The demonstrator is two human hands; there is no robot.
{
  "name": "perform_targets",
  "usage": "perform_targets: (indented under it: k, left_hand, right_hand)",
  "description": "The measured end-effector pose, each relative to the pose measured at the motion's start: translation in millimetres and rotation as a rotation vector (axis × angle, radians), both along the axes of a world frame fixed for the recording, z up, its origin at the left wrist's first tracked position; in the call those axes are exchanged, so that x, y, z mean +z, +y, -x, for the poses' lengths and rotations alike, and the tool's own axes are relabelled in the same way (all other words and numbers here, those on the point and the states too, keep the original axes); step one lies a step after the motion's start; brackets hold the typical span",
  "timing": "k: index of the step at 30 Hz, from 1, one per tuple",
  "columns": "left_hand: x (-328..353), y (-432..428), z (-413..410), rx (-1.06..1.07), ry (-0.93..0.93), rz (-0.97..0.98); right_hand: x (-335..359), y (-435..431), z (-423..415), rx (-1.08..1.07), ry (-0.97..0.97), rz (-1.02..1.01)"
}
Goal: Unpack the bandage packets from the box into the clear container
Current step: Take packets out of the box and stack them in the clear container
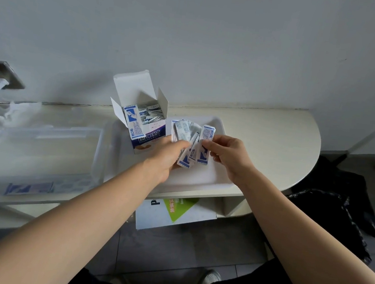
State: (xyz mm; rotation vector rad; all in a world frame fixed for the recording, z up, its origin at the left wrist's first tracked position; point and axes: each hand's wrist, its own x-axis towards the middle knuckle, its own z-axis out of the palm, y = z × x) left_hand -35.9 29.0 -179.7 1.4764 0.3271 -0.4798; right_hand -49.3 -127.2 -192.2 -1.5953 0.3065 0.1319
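Bandage packets (190,140), a fanned bunch over the white tray (221,127) just right of the open box (145,131), gripped at their lower ends by the curled fingers of the left hand (163,160), the rightmost packet pinched by the right hand (227,156); clear container (38,146) further left on the surface (277,139).

Left hand (167,157) round packets (186,131), perhaps 6
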Motion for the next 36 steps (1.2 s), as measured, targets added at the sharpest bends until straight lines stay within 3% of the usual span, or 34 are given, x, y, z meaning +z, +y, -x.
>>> perform_targets:
  k: [4,9,13,16,18,21,24,28,32,36]
  left_hand:
    - [-8,0,-2,0.036,-0.019,-0.039]
    - [-7,6,-3,-0.111,-0.181,-0.359]
    - [-7,21,-6,-0.229,-0.278,-0.584]
    - [-8,33,-8,-0.339,-0.379,-0.906]
    - [-11,39,-7,-0.385,-0.475,-1.071]
    - [-13,47,-1,-0.4,-0.637,-1.231]
    - [-7,55,6,-0.429,-0.767,-1.355]
    - [4,54,14,-0.417,-0.927,-1.358]
    - [5,34,16,-0.465,-0.819,-1.164]
    - [-9,22,16,-0.497,-0.774,-1.163]
  right_hand:
    - [2,-3,0,-0.072,-0.017,0.004]
    - [15,-12,-5,-0.075,-0.097,0.118]
    - [16,-14,-13,0.045,-0.247,0.57]
    - [17,-5,-9,0.201,-0.455,0.865]
    - [13,3,-5,0.309,-0.51,0.974]
    - [-3,10,-2,0.406,-0.447,1.115]
    - [-15,9,-1,0.409,-0.365,1.115]
    - [-14,12,-1,0.407,-0.347,1.089]
    - [-11,20,2,0.424,-0.357,1.052]
    - [-11,14,8,0.428,-0.286,1.064]
